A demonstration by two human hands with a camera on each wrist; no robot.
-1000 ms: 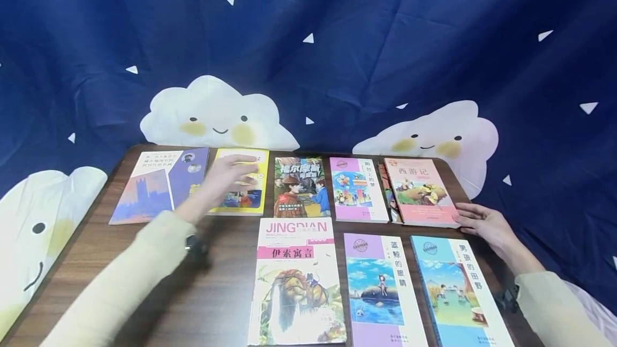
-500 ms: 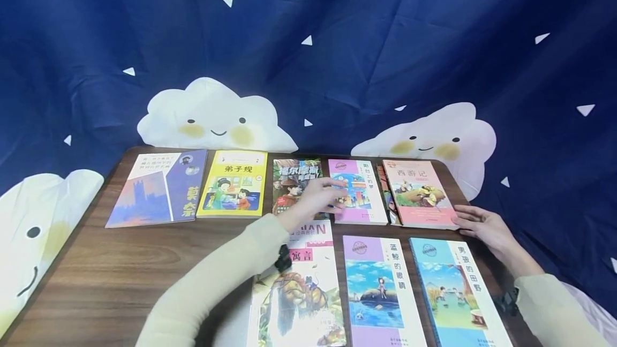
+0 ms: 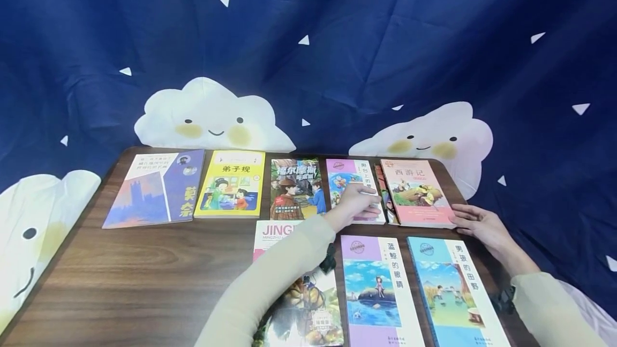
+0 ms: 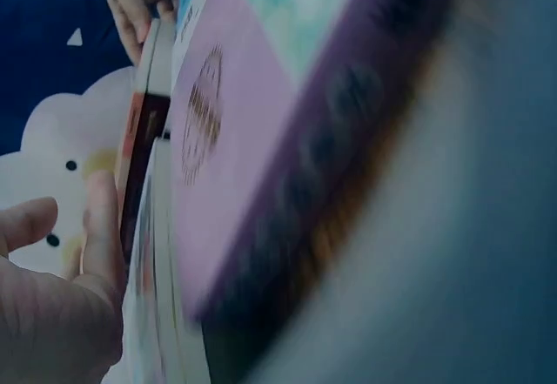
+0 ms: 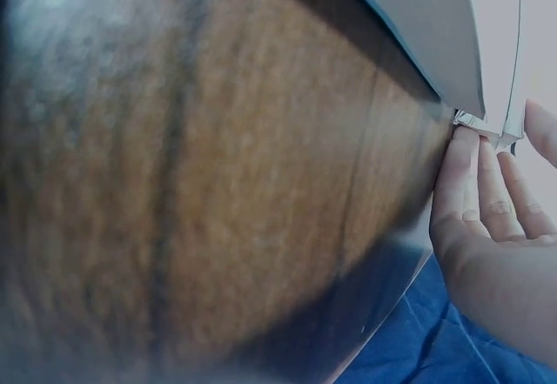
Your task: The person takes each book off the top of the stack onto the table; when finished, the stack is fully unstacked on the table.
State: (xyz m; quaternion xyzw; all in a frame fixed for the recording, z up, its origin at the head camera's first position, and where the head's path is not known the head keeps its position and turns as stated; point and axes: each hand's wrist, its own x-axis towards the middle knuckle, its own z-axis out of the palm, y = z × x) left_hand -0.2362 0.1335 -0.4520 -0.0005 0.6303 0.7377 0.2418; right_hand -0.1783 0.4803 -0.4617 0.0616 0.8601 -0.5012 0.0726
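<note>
My left hand (image 3: 358,202) hovers over or touches the lower part of a purple-and-white book (image 3: 337,166) in the back row. In the left wrist view its thumb and fingers (image 4: 103,227) are spread, with nothing between them. At the right of that row lies a pink book (image 3: 419,216), partly covering a darker book (image 3: 383,186) beneath. The right hand (image 3: 487,232) touches the pink book's lower right edge with nearly straight fingers. In the right wrist view its fingertips meet the white page edges (image 5: 492,127).
Back row, leftward: a detective book (image 3: 299,189), a yellow book (image 3: 228,191), a blue-purple book (image 3: 144,197). Front row: a pink-titled lion book (image 3: 308,320) partly under the left sleeve, a purple-blue book (image 3: 373,293), a light-blue book (image 3: 455,288). All lie on a wooden table (image 3: 135,277).
My left hand has moved right from the yellow book, past the detective book, to the purple-and-white book. The right hand stays at the pink book's edge. The books have not shifted.
</note>
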